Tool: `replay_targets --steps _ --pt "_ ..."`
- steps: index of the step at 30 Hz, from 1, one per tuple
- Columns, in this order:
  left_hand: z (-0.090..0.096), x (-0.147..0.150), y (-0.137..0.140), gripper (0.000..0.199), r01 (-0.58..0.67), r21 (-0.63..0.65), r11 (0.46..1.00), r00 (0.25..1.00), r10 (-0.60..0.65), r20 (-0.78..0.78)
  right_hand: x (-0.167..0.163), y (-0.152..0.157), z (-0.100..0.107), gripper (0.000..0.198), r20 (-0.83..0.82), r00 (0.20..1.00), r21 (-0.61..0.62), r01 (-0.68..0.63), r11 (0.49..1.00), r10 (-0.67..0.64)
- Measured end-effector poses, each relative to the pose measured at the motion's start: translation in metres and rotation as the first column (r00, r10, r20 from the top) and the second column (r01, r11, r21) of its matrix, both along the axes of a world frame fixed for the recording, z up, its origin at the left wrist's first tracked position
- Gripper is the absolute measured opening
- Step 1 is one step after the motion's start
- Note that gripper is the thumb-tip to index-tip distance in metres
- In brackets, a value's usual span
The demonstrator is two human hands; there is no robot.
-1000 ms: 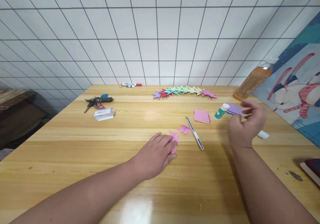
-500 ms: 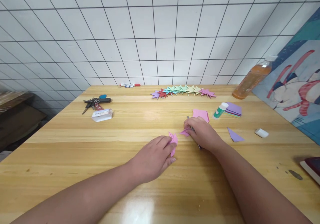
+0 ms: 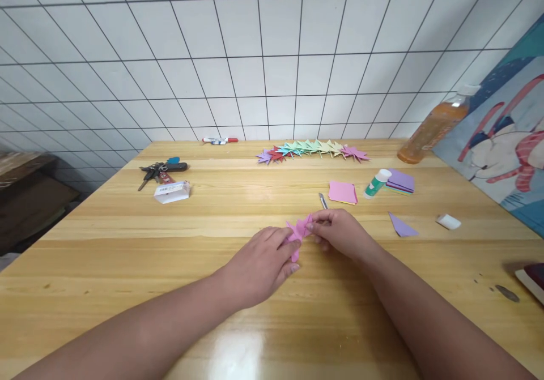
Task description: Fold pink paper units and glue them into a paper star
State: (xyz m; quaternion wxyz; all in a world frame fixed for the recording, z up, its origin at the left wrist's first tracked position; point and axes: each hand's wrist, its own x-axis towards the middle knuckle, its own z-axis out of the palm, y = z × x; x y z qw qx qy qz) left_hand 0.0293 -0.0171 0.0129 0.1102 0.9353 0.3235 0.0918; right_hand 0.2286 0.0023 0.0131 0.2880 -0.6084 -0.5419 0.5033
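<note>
My left hand (image 3: 263, 264) is closed on a pink folded paper piece (image 3: 295, 255), pressing it near the tabletop with fingers partly over it. At the upper right of that piece, my right hand (image 3: 342, 231) pinches a pointed pink paper flap (image 3: 302, 225) between thumb and fingers. The two pink parts meet or overlap; whether they are joined cannot be made out. Just beyond my right hand lies a utility knife (image 3: 323, 200), its lower end hidden by the hand. A stack of pink paper squares (image 3: 343, 192) rests behind it.
Along the wall lies a multicoloured chain of folded paper (image 3: 312, 149). Rightward are a glue stick (image 3: 376, 184), purple paper squares (image 3: 400, 180), a purple triangle (image 3: 402, 225), an eraser (image 3: 448, 221) and a leaning bottle (image 3: 433, 128). Keys (image 3: 164, 169), a small white box (image 3: 172, 192) and markers (image 3: 220, 140) lie leftward.
My right hand has moved left with its pink piece, bringing it against the paper in my left hand. More of the pink stack is uncovered. The view has tilted slightly down.
</note>
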Motion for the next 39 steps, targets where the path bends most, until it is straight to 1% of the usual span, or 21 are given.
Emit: replay_targets --steps 2,5,8,13,17,22,25,28,34,39 --pt "-0.0001 -0.0005 0.0008 0.036 0.014 -0.002 1.0 1.0 -0.014 0.002 0.0003 0.0003 -0.0019 0.014 0.136 0.99 0.069 -0.037 0.997 0.027" --pt "0.0001 -0.0012 0.0016 0.035 0.029 -0.002 1.0 1.0 -0.029 -0.004 0.0008 0.002 -0.0058 0.013 0.325 0.946 0.187 -0.042 0.981 -0.021" --pt "-0.0001 -0.0014 0.0011 0.035 0.025 0.002 1.0 1.0 -0.025 -0.012 -0.0005 0.0023 -0.007 0.015 0.429 0.903 0.207 -0.067 0.976 -0.029" --pt "-0.0011 -0.0005 0.0002 0.035 0.042 0.016 0.999 0.999 -0.042 -0.009 -0.0017 0.0008 -0.0062 0.017 0.533 0.846 0.245 -0.172 0.954 0.015" --pt "0.0 -0.0007 0.0009 0.035 0.072 0.016 0.997 0.997 -0.072 -0.005 0.0007 0.0017 -0.0073 0.015 0.557 0.829 0.235 -0.218 0.947 0.052" --pt "0.0008 -0.0021 0.0011 0.036 0.077 0.007 0.997 0.997 -0.077 -0.017 0.0026 0.0034 -0.0079 0.015 0.557 0.826 0.25 -0.26 0.933 0.081" --pt "-0.0001 -0.002 0.0015 0.035 0.077 0.001 0.997 0.996 -0.077 -0.047 0.0017 0.0033 -0.0074 0.014 0.576 0.814 0.244 -0.261 0.934 0.077" --pt "-0.0013 -0.0011 0.0013 0.034 0.076 0.03 0.997 0.995 -0.074 -0.072 0.0004 0.0026 -0.006 0.014 0.599 0.798 0.237 -0.253 0.938 0.064" --pt "-0.0023 0.0003 0.0003 0.035 0.088 0.086 0.992 0.995 -0.083 -0.061 -0.0013 0.0013 -0.0034 0.012 0.621 0.781 0.215 -0.241 0.946 0.058" --pt "-0.0042 -0.0007 0.0017 0.036 0.111 0.085 0.99 0.993 -0.107 -0.056 -0.0022 0.0009 -0.0022 0.011 0.651 0.758 0.207 -0.231 0.951 0.043"
